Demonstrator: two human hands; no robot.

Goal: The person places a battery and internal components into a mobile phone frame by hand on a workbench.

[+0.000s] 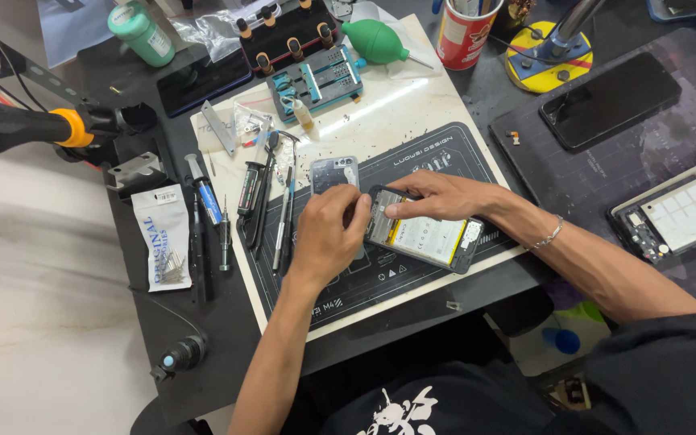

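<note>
My left hand (325,234) curls at the opened phone (424,234)'s nine o'clock end, fingertips pinched on its edge. The phone lies flat on the dark mat (437,157): light, stiff, fragile inside. My right hand (437,196), at twelve o'clock, presses its upper rim; the frame edges look safest to hold.

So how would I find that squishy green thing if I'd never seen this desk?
Start at the dark work mat under the opened phone, then look up to the desk's far edge. Between the blue-grey tool block and the red cup lies the green air blower, the only pear-shaped bulb with a pointed nozzle.
</note>
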